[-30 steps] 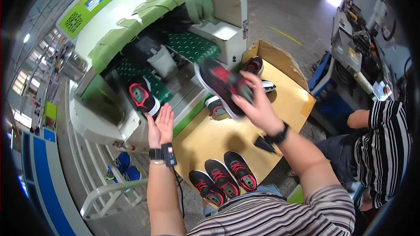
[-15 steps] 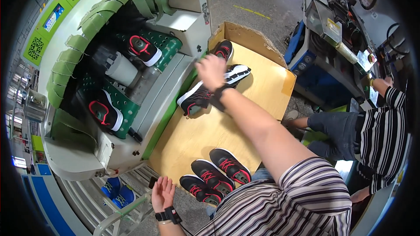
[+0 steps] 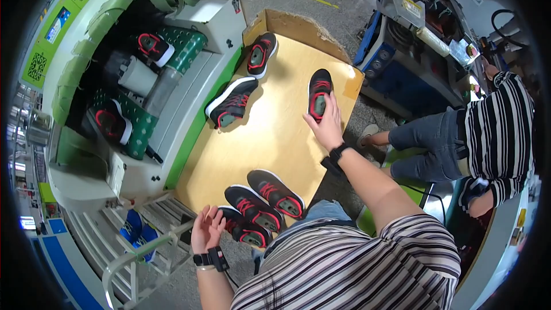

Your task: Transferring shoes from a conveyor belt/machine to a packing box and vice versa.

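Observation:
My right hand [image 3: 327,124] is around the heel end of a black sneaker [image 3: 320,84] with red laces and a green insert in its opening. That sneaker stands at the table's right side, toe pointing away from me. Near the lower left, my left hand [image 3: 207,228] is empty, palm up with fingers apart, beside a row of three similar sneakers [image 3: 252,206] at the near edge. Two more stand at the far left of the table: one sneaker [image 3: 261,55] by the cardboard and another sneaker [image 3: 232,102] along the machine.
The wooden table [image 3: 275,143] has a cardboard wall [image 3: 307,27] behind it. On the left, a white and green machine [image 3: 201,37] holds two sneakers on green perforated supports [image 3: 186,46]. Blue shoes [image 3: 138,229] lie on a metal rack. A co-worker [image 3: 496,120] stands at right.
My right hand has moved right and nearer to me with one sneaker, now upright at the table's right side. My left hand stays open. The whole view has shifted.

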### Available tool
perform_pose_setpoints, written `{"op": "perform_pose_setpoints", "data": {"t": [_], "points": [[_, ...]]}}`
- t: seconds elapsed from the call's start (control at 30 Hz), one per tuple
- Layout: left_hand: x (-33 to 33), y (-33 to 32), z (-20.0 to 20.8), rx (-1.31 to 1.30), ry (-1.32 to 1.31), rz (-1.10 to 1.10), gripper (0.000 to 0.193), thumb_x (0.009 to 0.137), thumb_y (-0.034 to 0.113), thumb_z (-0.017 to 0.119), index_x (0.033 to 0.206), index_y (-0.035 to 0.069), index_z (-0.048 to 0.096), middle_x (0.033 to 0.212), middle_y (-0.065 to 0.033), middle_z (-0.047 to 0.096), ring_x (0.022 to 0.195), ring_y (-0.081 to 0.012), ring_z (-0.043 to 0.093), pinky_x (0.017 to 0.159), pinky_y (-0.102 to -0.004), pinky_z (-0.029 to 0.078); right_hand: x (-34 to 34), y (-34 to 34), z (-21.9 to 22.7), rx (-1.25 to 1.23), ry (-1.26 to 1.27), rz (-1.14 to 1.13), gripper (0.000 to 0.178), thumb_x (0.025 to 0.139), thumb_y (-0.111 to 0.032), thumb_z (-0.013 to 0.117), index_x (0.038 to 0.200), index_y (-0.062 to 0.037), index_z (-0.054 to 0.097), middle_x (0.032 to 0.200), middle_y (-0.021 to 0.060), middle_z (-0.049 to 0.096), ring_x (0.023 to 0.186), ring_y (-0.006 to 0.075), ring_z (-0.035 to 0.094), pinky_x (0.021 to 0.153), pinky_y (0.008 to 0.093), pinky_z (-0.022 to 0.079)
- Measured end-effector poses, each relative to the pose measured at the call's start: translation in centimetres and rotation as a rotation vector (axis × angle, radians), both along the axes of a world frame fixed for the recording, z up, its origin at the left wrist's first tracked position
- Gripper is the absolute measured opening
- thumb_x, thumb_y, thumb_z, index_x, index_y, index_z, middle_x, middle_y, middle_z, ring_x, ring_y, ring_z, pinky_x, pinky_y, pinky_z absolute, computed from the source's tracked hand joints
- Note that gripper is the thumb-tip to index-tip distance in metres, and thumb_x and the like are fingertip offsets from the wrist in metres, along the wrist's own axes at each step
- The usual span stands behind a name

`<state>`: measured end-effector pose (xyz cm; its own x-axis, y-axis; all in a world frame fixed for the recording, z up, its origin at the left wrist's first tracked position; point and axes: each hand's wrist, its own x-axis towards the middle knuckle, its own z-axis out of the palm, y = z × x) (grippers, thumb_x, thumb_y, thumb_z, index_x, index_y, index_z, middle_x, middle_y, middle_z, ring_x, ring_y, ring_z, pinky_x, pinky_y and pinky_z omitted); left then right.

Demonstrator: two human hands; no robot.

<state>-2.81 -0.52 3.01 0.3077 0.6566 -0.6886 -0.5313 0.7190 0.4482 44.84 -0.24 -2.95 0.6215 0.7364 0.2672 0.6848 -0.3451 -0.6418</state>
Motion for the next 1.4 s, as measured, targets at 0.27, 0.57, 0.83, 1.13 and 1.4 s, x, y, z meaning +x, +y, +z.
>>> {"op": "perform_pose_setpoints", "data": {"t": [0.27,0.57,0.83,1.13,1.4], "points": [[3.1,0.6,1.7,0.114,-0.099,-0.17,0.041,0.102,0.031,0.047,0.135,0.006,0.051,0.131,-0.0156,0.056,0.12,-0.032,0.057,0.101,-0.0455,0.048,4.7,2.5,-1.8,0.043,0.578,-0.281,0.087,0.075,-0.021,0.078,0.143,0.0021,0.029,0.133,0.0299,0.051,0.119,0.0391,0.055,0.098,0.04,0.045],[13.1,0.2,4.0,0.354,-0.175,-0.255,0.084,0.09,0.07,0.041,0.151,0.013,0.028,0.15,-0.0126,0.039,0.134,-0.036,0.042,0.105,-0.0606,0.038,-14.2,-5.4,11.3,-0.02,0.995,0.946,0.088,0.088,-0.02,0.071,0.152,0.0001,0.013,0.144,0.0203,0.037,0.132,0.0258,0.041,0.108,0.0366,0.036],[8.3,7.1,7.6,0.615,-0.118,-0.142,0.079,0.093,0.068,0.038,0.147,0.01,0.034,0.143,-0.018,0.045,0.118,-0.0417,0.056,0.089,-0.0636,0.05,-13.3,-9.7,4.3,-0.594,0.3,1.076,0.11,0.071,-0.031,0.084,0.15,-0.001,0.014,0.149,0.0355,0.018,0.135,0.0513,0.031,0.113,0.0465,0.032],[5.8,20.0,8.4,0.454,-0.248,0.335,0.079,0.091,0.069,0.044,0.135,0.003,0.047,0.128,-0.0192,0.057,0.115,-0.0366,0.057,0.089,-0.0484,0.053,-11.7,-8.0,5.8,-0.389,0.711,0.802,0.075,0.085,-0.008,0.067,0.147,-0.0051,0.024,0.135,0.0278,0.047,0.131,0.0346,0.046,0.109,0.0389,0.036],[5.5,19.7,7.1,0.415,-0.428,0.422,0.065,0.095,0.049,0.055,0.139,0.002,0.043,0.138,-0.0212,0.05,0.13,-0.041,0.045,0.11,-0.0551,0.036,-11.8,6.1,15.6,0.121,0.867,0.662,0.065,0.091,-0.009,0.063,0.144,-0.0082,0.026,0.113,0.0154,0.057,0.101,0.0204,0.056,0.091,0.0333,0.047]]}}
